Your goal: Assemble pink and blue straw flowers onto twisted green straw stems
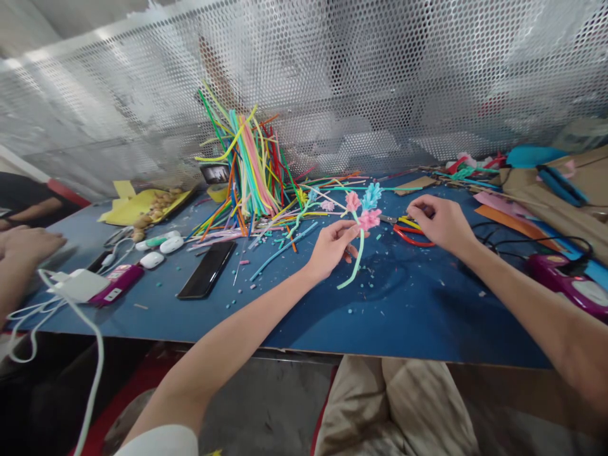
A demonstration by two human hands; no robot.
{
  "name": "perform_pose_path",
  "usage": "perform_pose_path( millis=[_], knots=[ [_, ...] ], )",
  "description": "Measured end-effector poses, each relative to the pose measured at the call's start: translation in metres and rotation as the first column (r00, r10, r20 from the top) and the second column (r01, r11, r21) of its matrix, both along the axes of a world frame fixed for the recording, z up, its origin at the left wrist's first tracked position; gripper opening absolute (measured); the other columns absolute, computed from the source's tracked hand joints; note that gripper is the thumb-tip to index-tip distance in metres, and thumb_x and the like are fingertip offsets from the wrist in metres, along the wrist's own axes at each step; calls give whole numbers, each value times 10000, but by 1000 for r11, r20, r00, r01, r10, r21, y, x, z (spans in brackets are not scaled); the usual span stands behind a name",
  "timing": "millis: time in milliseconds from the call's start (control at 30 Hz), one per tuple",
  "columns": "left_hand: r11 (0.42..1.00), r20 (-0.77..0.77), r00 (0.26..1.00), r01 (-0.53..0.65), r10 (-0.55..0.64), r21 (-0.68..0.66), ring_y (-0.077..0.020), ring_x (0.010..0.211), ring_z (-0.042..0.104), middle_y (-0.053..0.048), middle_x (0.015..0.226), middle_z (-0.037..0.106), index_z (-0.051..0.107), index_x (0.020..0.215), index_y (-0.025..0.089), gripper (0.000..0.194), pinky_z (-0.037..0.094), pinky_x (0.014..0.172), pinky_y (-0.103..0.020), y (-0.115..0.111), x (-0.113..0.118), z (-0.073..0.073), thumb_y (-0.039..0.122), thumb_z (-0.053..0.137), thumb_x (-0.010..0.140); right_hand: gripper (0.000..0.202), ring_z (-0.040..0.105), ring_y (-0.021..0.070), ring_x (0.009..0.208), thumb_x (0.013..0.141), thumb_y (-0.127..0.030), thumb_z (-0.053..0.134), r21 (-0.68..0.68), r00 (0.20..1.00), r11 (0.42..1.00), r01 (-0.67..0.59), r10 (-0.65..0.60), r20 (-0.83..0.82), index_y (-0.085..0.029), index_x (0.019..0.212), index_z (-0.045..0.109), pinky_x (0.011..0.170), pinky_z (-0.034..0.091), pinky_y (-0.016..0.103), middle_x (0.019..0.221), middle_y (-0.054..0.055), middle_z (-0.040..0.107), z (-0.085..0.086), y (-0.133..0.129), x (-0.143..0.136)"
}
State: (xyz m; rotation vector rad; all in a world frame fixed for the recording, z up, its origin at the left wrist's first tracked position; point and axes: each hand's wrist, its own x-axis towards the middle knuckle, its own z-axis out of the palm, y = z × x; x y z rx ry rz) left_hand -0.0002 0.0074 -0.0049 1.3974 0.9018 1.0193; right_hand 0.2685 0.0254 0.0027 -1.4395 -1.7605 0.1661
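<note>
Pipe-cleaner flower spray (368, 220), with 2 pink blossoms and 1 blue on a mint-green stem, stands raised over a blue tabletop (304, 323) in the left hand (332, 247) of a seated maker, at the centre of a clock face whose 12 o'clock is the perforated metal screen (380, 82). The left thumb and fingers pinch the stem just under the lower pink blossom, a hold that seems chosen to spare the fluffy heads and keep them upright, while the stem's free end curves down toward 7 o'clock. At 3 o'clock the right hand (439, 221) has its thumb and forefinger drawn close beside red and yellow tool handles (412, 232); whether it grips a handle, and whether they belong to 1 tool or 2, cannot be told. The tool's metal end lies toward the blossoms, probably left there for easy reach. At 10 o'clock, a bundle of pipe cleaners (254, 171) stands in a many-coloured sheaf, likely upright so that single colours can be picked out, with loose lengths and clippings scattered around its foot. A dark-screened smartphone (208, 270) lies flat between 8 and 9 o'clock, apparently clear of the clippings' thickest spread. Farther out at 9 o'clock, another person's hand (33, 246) rests near a white charger (82, 286).
</note>
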Motion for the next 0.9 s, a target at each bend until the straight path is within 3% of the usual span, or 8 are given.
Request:
perform_pose_path(
  millis=[200,533,700,800,900],
  knots=[
    [993,-28,999,30,-27,117,-104,512,679,-73,959,743,600,1112,165,381,462,363,-159,-7,1,3,473,648,893,173,648,218,676,829,-415,655,-13,1000,1000,7,-7,18,-251,797,697,658,472,350,772,42,739,5,-6,-6],
    [995,-55,996,78,-75,55,-133,563,716,-107,1072,747,510,1191,187,454,543,435,-190,-10,2,5,494,653,889,167,639,206,676,858,-377,610,-33,994,994,-104,105,7,-258,825,722,689,468,343,799,23,746,6,-8,-7],
    [991,-229,973,44,-14,127,-123,549,699,-87,1021,762,560,1139,190,369,496,435,-188,-3,-2,-1,475,625,914,161,630,213,665,865,-374,608,32,997,997,-65,67,-44,-255,821,708,667,459,351,765,37,724,9,-9,-7],
    [974,-377,924,24,64,224,-119,542,683,-51,953,774,604,1078,201,280,516,513,-219,3,-7,-4,439,605,931,184,629,218,667,881,-400,591,103,989,995,-16,31,-142,-256,837,697,657,477,360,772,50,716,14,-16,-10],
    [946,-498,859,54,119,320,-121,566,673,-24,896,780,640,995,209,202,524,608,-248,8,-11,-6,394,581,943,200,625,221,693,893,-427,578,159,991,987,-2,24,-133,-265,866,693,678,490,372,811,63,713,20,-25,-15]
  ],
)
